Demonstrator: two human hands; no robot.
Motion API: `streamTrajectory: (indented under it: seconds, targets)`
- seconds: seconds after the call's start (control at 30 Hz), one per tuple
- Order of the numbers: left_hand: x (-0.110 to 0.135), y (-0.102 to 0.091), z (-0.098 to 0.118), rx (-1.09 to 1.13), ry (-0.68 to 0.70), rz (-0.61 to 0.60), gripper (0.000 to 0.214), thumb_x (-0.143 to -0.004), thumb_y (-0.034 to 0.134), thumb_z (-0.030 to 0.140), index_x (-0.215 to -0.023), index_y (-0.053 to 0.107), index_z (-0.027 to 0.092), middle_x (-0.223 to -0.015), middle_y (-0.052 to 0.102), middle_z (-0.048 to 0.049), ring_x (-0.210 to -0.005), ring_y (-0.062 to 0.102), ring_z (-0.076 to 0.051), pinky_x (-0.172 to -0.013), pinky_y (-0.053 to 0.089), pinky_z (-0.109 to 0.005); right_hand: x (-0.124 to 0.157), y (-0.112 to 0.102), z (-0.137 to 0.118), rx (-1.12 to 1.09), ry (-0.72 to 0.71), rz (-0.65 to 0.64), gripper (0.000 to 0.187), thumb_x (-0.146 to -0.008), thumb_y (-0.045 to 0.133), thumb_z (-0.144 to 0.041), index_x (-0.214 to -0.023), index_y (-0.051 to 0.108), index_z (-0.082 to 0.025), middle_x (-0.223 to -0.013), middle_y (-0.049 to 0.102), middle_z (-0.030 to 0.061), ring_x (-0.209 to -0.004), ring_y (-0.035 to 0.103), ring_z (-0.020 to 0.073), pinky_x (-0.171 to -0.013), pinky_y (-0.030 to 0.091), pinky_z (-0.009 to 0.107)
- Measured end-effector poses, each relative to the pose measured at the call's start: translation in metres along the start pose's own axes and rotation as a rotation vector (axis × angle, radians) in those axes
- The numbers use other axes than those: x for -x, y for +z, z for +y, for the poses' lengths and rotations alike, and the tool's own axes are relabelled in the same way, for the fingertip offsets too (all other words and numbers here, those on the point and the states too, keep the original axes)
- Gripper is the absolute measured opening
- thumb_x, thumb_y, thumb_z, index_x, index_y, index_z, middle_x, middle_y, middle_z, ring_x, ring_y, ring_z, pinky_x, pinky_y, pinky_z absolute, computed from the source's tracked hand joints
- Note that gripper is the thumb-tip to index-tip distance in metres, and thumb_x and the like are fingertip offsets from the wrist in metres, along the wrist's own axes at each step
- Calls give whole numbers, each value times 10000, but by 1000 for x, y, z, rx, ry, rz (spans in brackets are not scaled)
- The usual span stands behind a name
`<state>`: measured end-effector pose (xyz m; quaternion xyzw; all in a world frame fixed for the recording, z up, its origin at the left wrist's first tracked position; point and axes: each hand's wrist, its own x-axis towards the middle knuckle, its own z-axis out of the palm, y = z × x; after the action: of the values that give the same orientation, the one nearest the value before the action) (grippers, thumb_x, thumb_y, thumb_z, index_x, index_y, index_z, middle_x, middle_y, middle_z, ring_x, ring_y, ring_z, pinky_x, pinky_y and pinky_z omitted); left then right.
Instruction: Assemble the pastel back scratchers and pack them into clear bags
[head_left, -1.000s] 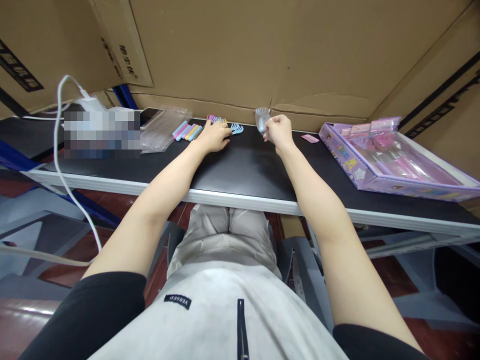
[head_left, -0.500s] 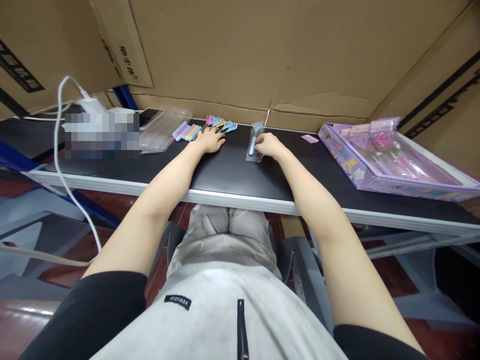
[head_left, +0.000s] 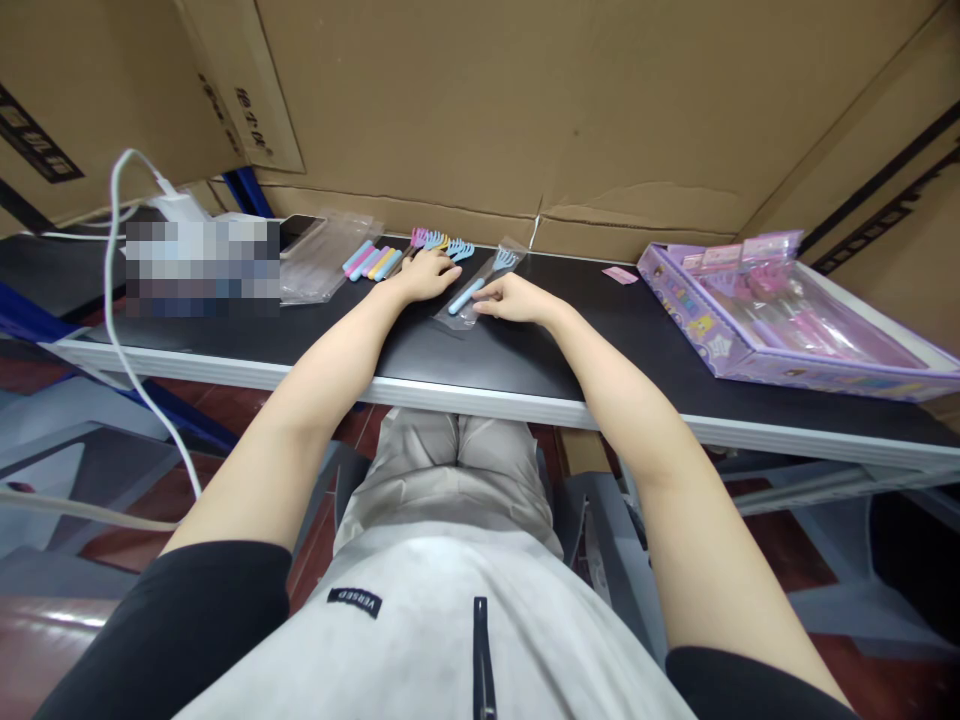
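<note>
A light-blue back scratcher (head_left: pixel 466 297) with a claw-shaped head lies slantwise inside a clear plastic bag (head_left: pixel 457 318) on the black tabletop. My right hand (head_left: pixel 517 300) is closed at the right side of this bag, its fingertips pinching the plastic beside the handle. To the left, my left hand (head_left: pixel 424 278) lies palm down with its fingers spread over a row of several loose back scratchers (head_left: pixel 375 262). Their pink, blue and yellow handles and claw heads show on either side of the hand, which hides their middles.
A purple display box (head_left: pixel 697 335) with bagged pink scratchers stands at the right, near a small pink card (head_left: pixel 619 276). Clear empty bags (head_left: pixel 324 265) lie at the left. A white cable (head_left: pixel 114 270) hangs over the table edge (head_left: pixel 480 398). Cardboard (head_left: pixel 450 110) walls the back.
The bagged blue scratcher has turned from nearly upright to slanted, its handle end swinging left toward my left hand. My right hand has moved slightly left with it; my left hand has barely shifted.
</note>
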<state>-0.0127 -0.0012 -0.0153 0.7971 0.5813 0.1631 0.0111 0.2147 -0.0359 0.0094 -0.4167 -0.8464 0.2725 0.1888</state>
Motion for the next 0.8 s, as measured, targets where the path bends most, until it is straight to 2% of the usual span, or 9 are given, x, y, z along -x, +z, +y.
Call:
streamTrajectory:
  seconds: [0.17,0.27,0.4,0.5,0.57,0.67,0.73,0.8]
  targets:
    - [4,-5,6,22,113,-12,387,-1048,611,403,-1302,852,239,-1528,753,-140,-1478,643,-345,-1187,550,-501,0,3,-3,48,-33,-14,202,-876,820,-193,-1047,902,-123,-654,610,-46,-728,546,131,-804,421,266]
    - [3,-5,5,22,119,-25,375,-1033,620,387,-1287,852,236,-1502,767,-132,-1460,653,-331,-1162,557,-465,1,5,-6,72,-36,25,224,-878,801,-197,-1058,911,-120,-702,674,-20,-762,582,147,-830,441,273]
    - [3,-6,6,4,123,-33,382,-1047,602,362,-1291,854,213,-1463,789,-144,-1436,676,-340,-1167,558,-477,4,7,-10,124,-67,54,284,-909,744,-189,-1131,911,-128,-785,743,4,-806,635,163,-856,479,276]
    - [5,-8,9,7,125,-31,405,-1070,584,398,-1307,853,211,-1492,777,-150,-1465,662,-355,-1188,546,-500,3,1,-9,178,-61,45,294,-941,715,-221,-1150,902,-130,-857,788,39,-832,676,190,-881,523,310]
    - [7,-10,11,21,135,-45,432,-1072,592,442,-1337,842,211,-1508,769,-148,-1476,654,-354,-1211,527,-496,-2,-12,-1,186,-45,66,286,-971,721,-266,-1153,896,-131,-871,796,62,-843,706,216,-901,562,348]
    - [7,-12,12,23,144,-71,470,-1064,605,494,-1357,833,205,-1521,760,-150,-1469,649,-359,-1215,516,-492,-15,-46,28,200,64,173,283,-995,750,-315,-1166,887,-136,-880,799,101,-876,757,274,-925,634,428]
    - [7,-13,11,22,148,-76,485,-1061,602,505,-1349,837,194,-1506,763,-161,-1444,660,-359,-1201,523,-484,-20,-74,55,295,192,264,292,-989,774,-292,-1196,875,-113,-989,824,154,-994,793,330,-1001,650,489]
    - [6,-12,8,35,159,-71,488,-1054,609,510,-1335,841,185,-1478,772,-167,-1420,670,-355,-1192,529,-474,-18,-100,82,474,315,352,349,-987,781,-242,-1289,846,-81,-1183,831,205,-1197,792,377,-1122,619,535]
